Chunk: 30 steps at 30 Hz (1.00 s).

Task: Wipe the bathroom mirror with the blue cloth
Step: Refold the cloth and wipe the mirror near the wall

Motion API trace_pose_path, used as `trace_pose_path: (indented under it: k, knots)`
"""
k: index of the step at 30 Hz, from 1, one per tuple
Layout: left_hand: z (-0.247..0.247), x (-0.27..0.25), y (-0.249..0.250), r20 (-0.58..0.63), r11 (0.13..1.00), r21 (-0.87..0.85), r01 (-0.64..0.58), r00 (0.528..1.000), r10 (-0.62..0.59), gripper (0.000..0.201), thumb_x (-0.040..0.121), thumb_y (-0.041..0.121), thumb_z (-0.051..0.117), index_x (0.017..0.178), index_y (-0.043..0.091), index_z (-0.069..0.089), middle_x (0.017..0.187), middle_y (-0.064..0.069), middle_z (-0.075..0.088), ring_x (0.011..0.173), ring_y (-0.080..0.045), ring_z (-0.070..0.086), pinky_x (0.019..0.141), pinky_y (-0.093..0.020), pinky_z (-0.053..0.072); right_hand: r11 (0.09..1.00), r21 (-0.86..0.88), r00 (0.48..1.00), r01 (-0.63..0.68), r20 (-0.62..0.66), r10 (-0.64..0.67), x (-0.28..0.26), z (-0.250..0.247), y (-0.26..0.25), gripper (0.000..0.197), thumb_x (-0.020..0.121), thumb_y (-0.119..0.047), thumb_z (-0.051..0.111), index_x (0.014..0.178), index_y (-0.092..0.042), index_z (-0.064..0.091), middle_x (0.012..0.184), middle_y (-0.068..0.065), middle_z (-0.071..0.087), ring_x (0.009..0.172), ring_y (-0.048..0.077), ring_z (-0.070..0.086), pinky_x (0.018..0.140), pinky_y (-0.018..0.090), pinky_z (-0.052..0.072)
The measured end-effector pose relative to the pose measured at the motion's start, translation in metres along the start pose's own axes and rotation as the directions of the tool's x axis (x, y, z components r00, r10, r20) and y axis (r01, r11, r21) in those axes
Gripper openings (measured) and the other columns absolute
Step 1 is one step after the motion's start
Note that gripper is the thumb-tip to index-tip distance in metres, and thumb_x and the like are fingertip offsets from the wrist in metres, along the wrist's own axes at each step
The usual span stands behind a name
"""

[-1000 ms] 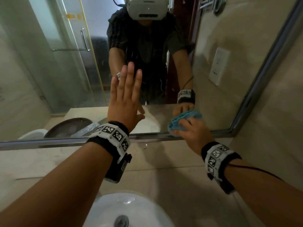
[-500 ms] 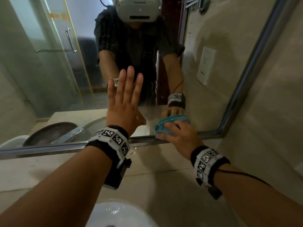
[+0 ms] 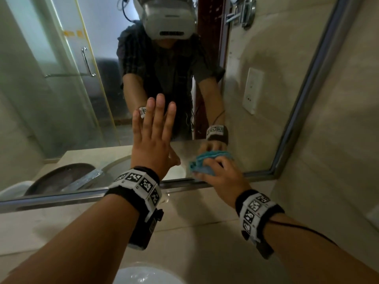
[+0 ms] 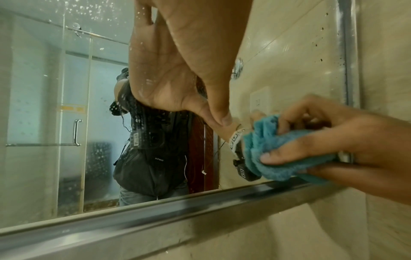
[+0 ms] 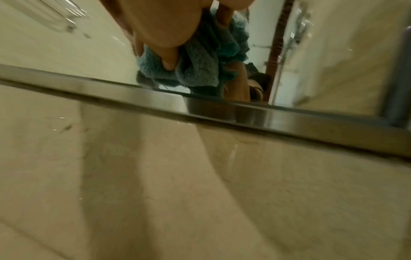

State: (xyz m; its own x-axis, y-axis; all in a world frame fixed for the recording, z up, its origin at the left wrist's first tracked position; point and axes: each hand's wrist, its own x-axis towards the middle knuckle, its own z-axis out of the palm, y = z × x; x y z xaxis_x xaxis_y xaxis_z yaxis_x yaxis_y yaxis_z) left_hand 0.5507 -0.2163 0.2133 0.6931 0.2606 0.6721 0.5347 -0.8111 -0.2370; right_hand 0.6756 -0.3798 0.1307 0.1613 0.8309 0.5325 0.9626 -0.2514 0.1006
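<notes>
The bathroom mirror (image 3: 61,99) fills the wall ahead, framed in brushed metal (image 3: 291,128). My left hand (image 3: 153,132) lies flat against the glass with straight fingers, and the left wrist view shows its palm (image 4: 177,58) on the spotted glass (image 4: 33,88). My right hand (image 3: 221,173) grips the bunched blue cloth (image 3: 203,163) and presses it to the mirror just above the bottom frame edge. The cloth (image 4: 275,149) sits right beside my left thumb. In the right wrist view the cloth (image 5: 200,66) shows under my curled fingers, above the frame (image 5: 200,103).
A white basin (image 3: 147,275) lies below, between my arms. Beige tiled wall (image 3: 338,160) stands to the right of the mirror and beneath it. The glass reflects a shower door, a wall socket and a person with a headset.
My right hand has slid the blue cloth leftward along the mirror's bottom edge, closer to my left thumb. The left hand stays flat on the glass.
</notes>
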Motion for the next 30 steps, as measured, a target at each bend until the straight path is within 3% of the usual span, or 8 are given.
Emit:
trace_pose_path:
  k: [4, 10, 15, 20, 22, 26, 28, 30]
  knots:
    - [-0.014, -0.001, 0.003, -0.031, 0.999, -0.036, -0.002, 1.0, 0.001, 0.129, 0.055, 0.056, 0.08, 0.15, 0.008, 0.007, 0.155, -0.018, 0.0, 0.143, -0.032, -0.002, 0.116, -0.05, -0.002, 0.95, 0.146, 0.948, -0.275, -0.125, 0.293, 0.005, -0.04, 0.018, 0.037, 0.086, -0.02, 0.065, 0.105, -0.049, 0.051, 0.118, 0.002, 0.055, 0.109, 0.025, 0.045, 0.091, 0.048, 0.046]
    - [-0.032, 0.026, 0.032, -0.12, 0.99, -0.097, -0.106, 0.988, 0.094, 0.117, 0.067, 0.055, 0.073, 0.149, 0.008, 0.006, 0.156, -0.02, 0.005, 0.144, -0.034, 0.002, 0.116, -0.054, 0.008, 0.853, 0.273, 0.682, -0.445, -0.514, 0.52, 0.057, -0.096, 0.033, 0.044, 0.091, -0.02, 0.056, 0.132, -0.035, 0.05, 0.133, 0.005, 0.039, 0.119, 0.014, 0.033, 0.1, 0.022, 0.03]
    - [-0.016, 0.038, 0.049, -0.113, 0.994, -0.075, -0.074, 0.991, 0.065, 0.12, 0.065, 0.075, 0.058, 0.149, 0.01, 0.002, 0.154, -0.015, -0.004, 0.143, -0.03, -0.01, 0.115, -0.05, -0.002, 0.954, 0.094, 0.92, -0.286, -0.252, 0.3, 0.021, -0.049, 0.024, 0.022, 0.084, -0.055, 0.058, 0.103, -0.046, 0.052, 0.116, -0.02, 0.038, 0.112, 0.006, 0.042, 0.096, 0.018, 0.033]
    - [-0.015, 0.038, 0.05, -0.054, 0.999, -0.022, -0.04, 0.998, 0.039, 0.14, 0.051, 0.074, 0.069, 0.148, 0.013, -0.011, 0.153, -0.012, -0.011, 0.141, -0.028, -0.019, 0.113, -0.046, -0.013, 0.965, 0.002, 0.949, -0.263, -0.181, 0.259, -0.018, -0.044, 0.051, 0.028, 0.09, -0.043, 0.048, 0.117, -0.039, 0.057, 0.12, -0.003, 0.045, 0.115, 0.025, 0.042, 0.094, 0.039, 0.045]
    - [-0.017, 0.038, 0.05, -0.049, 0.999, -0.018, -0.034, 0.998, 0.033, 0.141, 0.05, 0.073, 0.071, 0.148, 0.013, -0.011, 0.153, -0.013, -0.011, 0.142, -0.029, -0.018, 0.113, -0.046, -0.015, 0.941, 0.085, 0.85, -0.329, -0.407, 0.334, -0.007, -0.064, 0.064, 0.037, 0.091, -0.027, 0.043, 0.126, -0.025, 0.058, 0.12, 0.014, 0.048, 0.105, 0.034, 0.048, 0.086, 0.046, 0.05]
    - [-0.017, 0.037, 0.053, -0.057, 1.0, -0.006, -0.026, 0.998, 0.026, 0.14, 0.051, 0.072, 0.071, 0.148, 0.011, -0.01, 0.153, -0.014, -0.01, 0.142, -0.032, -0.007, 0.113, -0.048, -0.011, 0.734, 0.474, 0.464, -0.486, -0.573, 0.676, 0.031, -0.094, 0.076, 0.046, 0.089, -0.012, 0.056, 0.133, -0.023, 0.051, 0.127, 0.016, 0.041, 0.115, 0.027, 0.045, 0.1, 0.026, 0.038]
    - [-0.017, 0.037, 0.054, -0.058, 1.0, -0.001, -0.031, 0.998, 0.031, 0.14, 0.052, 0.073, 0.07, 0.148, 0.011, -0.01, 0.153, -0.013, -0.01, 0.142, -0.033, -0.007, 0.113, -0.049, -0.009, 0.742, 0.38, 0.508, -0.552, -0.552, 0.661, 0.03, -0.085, 0.06, 0.046, 0.091, -0.016, 0.052, 0.134, -0.03, 0.049, 0.133, 0.015, 0.041, 0.119, 0.03, 0.042, 0.1, 0.029, 0.035]
    - [-0.016, 0.037, 0.054, -0.066, 0.999, 0.005, -0.036, 0.997, 0.036, 0.139, 0.052, 0.073, 0.069, 0.148, 0.011, -0.01, 0.153, -0.013, -0.01, 0.142, -0.032, -0.007, 0.114, -0.05, -0.006, 0.843, 0.228, 0.697, -0.488, -0.479, 0.533, 0.014, -0.062, 0.043, 0.039, 0.092, -0.024, 0.044, 0.128, -0.033, 0.054, 0.131, 0.013, 0.046, 0.117, 0.032, 0.041, 0.098, 0.034, 0.037]
